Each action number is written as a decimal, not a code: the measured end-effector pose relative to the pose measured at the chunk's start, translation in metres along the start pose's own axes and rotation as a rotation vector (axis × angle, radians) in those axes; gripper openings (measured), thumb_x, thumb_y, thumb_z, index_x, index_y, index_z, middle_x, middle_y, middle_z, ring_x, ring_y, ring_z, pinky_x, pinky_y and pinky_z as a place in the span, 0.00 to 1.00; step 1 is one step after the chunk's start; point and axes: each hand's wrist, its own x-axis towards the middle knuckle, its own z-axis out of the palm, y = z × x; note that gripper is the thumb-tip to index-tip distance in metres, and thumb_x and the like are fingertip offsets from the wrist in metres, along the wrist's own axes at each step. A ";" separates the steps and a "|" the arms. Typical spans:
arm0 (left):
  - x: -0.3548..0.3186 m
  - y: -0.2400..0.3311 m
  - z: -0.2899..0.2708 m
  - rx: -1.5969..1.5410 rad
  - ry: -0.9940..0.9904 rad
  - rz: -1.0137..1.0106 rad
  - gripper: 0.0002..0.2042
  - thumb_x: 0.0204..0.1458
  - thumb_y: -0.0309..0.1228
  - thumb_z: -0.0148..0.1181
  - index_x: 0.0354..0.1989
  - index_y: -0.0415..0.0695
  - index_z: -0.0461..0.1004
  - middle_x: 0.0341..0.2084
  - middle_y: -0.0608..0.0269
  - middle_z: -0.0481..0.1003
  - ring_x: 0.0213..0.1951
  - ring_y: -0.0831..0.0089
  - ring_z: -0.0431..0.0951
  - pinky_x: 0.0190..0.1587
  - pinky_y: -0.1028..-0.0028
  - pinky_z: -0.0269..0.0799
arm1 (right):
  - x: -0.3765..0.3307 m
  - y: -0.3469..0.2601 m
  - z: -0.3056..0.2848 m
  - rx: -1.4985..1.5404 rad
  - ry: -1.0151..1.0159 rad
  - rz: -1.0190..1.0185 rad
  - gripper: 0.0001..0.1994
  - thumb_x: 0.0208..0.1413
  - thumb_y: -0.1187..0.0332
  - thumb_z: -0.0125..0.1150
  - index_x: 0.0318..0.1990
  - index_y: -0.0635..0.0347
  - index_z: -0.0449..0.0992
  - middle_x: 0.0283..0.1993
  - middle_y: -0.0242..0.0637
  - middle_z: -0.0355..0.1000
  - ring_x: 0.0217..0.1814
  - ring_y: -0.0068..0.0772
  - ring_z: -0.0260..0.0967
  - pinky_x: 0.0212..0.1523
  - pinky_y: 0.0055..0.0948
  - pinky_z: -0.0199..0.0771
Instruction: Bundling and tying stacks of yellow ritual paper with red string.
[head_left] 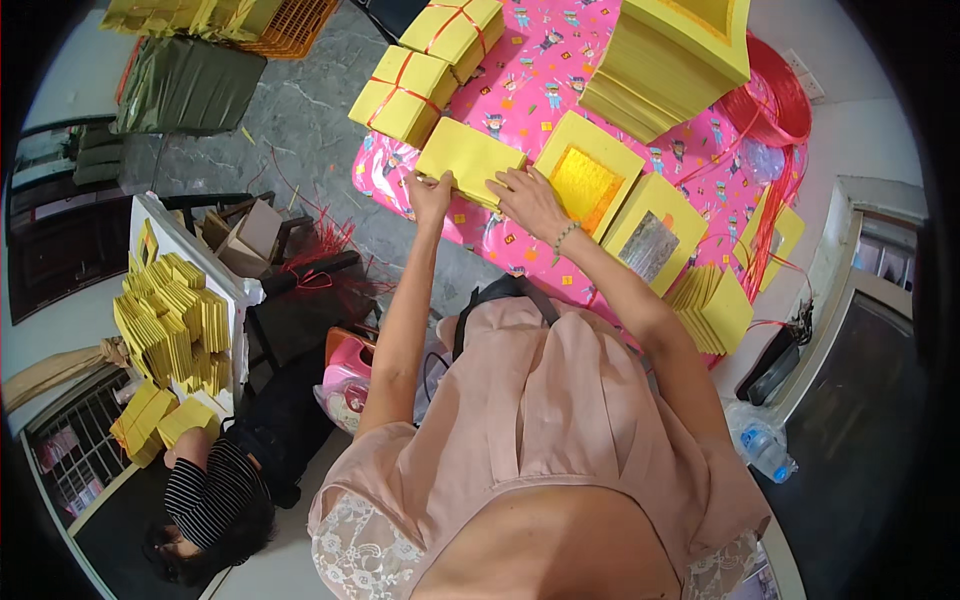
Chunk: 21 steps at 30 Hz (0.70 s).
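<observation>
A stack of yellow paper lies near the front edge of a table with a pink patterned cover. At the stack's near left corner, my left hand pinches its edge with bent fingers. My right hand grips the near right corner, fingers over the top and side. Just right of it lies a yellow stack with a shiny gold square; beyond that is one with a silver square. Two yellow bundles tied with red strips sit behind the stack.
A tall yellow paper stack stands at the back right, beside a red strip coil. Fanned yellow paper lies near my right elbow. At left, a person in a striped top works by a white table bearing yellow bundles.
</observation>
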 end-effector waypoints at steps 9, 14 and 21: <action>-0.019 0.009 0.017 0.863 -0.037 0.771 0.31 0.54 0.37 0.58 0.65 0.40 0.58 0.64 0.35 0.54 0.66 0.37 0.50 0.66 0.47 0.47 | 0.004 -0.009 -0.006 0.003 -0.125 0.078 0.19 0.50 0.62 0.60 0.50 0.55 0.74 0.49 0.39 0.71 0.58 0.40 0.64 0.62 0.54 0.57; -0.021 -0.012 0.025 0.957 -0.127 0.690 0.39 0.57 0.56 0.50 0.71 0.46 0.49 0.68 0.34 0.43 0.68 0.31 0.38 0.66 0.39 0.39 | -0.007 -0.010 -0.024 0.092 0.010 0.110 0.19 0.51 0.62 0.62 0.51 0.57 0.74 0.50 0.41 0.70 0.59 0.43 0.64 0.62 0.51 0.58; -0.025 -0.023 0.028 0.938 -0.124 0.693 0.41 0.56 0.56 0.51 0.71 0.46 0.46 0.69 0.32 0.39 0.68 0.29 0.35 0.66 0.38 0.34 | -0.078 0.004 -0.059 0.200 0.044 0.359 0.16 0.50 0.66 0.63 0.48 0.58 0.75 0.46 0.39 0.69 0.52 0.41 0.66 0.53 0.39 0.65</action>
